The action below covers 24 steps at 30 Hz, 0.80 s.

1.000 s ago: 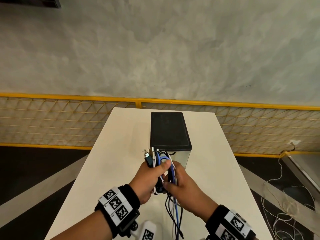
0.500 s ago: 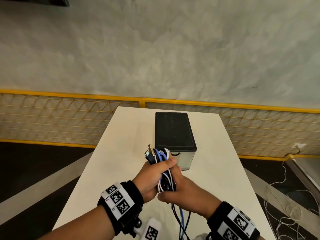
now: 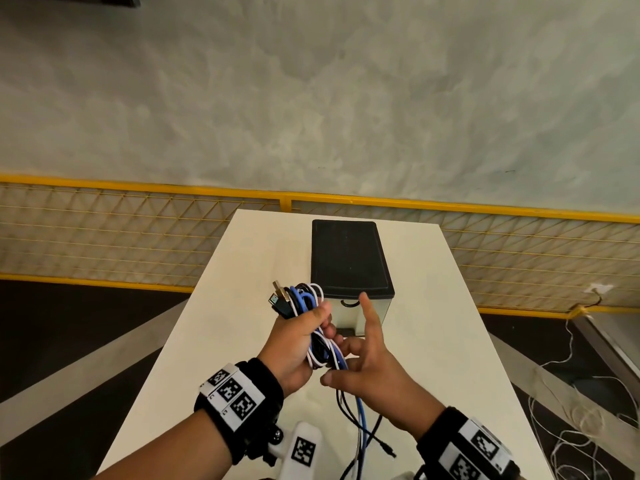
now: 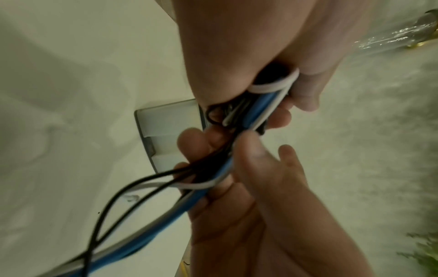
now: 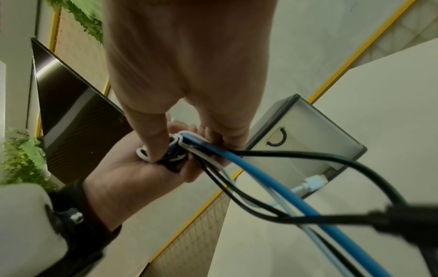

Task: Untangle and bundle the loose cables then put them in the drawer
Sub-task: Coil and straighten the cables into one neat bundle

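Observation:
A bundle of blue, white and black cables [image 3: 304, 303] sits coiled in my left hand [image 3: 294, 341], which grips it above the table, plugs sticking out at the top left. My right hand [image 3: 360, 365] pinches the loose tails just below the coil between thumb and lower fingers, its index finger pointing up. The tails [image 3: 360, 420] hang to the table's near edge. In the right wrist view the blue cable [image 5: 260, 187] and black cable [image 5: 331, 159] trail off from the coil. The drawer box [image 3: 349, 258], black-topped with a translucent front and handle, stands shut just beyond the hands.
The narrow white table [image 3: 242, 306] drops off at left and right. Behind it runs a yellow mesh fence [image 3: 138, 237]. Loose white wires [image 3: 571, 427] lie on the floor at right. A white marker mount [image 3: 303, 448] hangs under my left wrist.
My right hand has loosened from around the coil and slid lower onto the tails, its index finger now straightened upward. My left hand keeps its grip on the coil.

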Available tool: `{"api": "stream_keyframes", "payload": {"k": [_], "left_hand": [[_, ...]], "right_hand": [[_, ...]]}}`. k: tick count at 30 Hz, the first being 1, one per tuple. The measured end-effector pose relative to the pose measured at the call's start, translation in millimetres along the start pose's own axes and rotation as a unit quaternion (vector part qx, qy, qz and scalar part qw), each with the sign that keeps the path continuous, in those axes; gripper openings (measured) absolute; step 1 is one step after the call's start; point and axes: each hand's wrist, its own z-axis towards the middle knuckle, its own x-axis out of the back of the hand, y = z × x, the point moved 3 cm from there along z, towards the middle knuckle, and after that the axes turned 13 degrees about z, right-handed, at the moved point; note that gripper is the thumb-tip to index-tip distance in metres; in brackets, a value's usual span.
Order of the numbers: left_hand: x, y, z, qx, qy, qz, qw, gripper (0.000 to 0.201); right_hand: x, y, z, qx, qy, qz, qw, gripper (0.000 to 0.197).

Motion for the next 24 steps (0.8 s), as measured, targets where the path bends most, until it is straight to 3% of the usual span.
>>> {"api": "stream_keyframes", "payload": {"k": [3, 7, 9, 15, 20, 24], "left_hand": [[-8, -2, -4, -0.003, -0.007, 0.02, 1.0, 0.024], [-19, 0, -5, 0.01, 0.006, 0.021, 1.0, 0.037], [-22, -1, -5, 0.033, 0.002, 0.027, 0.999, 0.039], [-19, -3, -15, 0.115, -0.096, 0.099, 0.984, 0.035], [-1, -8, -23, 0.206, -0.166, 0.183, 0.947, 0.035], [15, -16, -22, 0.253, -0.19, 0.277, 0.907, 0.037]], "right_hand": [[-4, 13, 1, -0.04, -0.016, 0.022, 0.999, 0.109], [-11, 22, -2, -0.055, -0.048, -0.043, 0.996, 0.022], [-13, 25, -2, -0.077, -0.055, -0.068, 0.993, 0.005], [6, 44, 1, -0.146, -0.103, -0.19, 0.965, 0.018], [12, 40, -1, -0.146, -0.148, -0.29, 0.934, 0.023], [17, 21, 0, -0.123, -0.142, -0.339, 0.922, 0.02]]}}
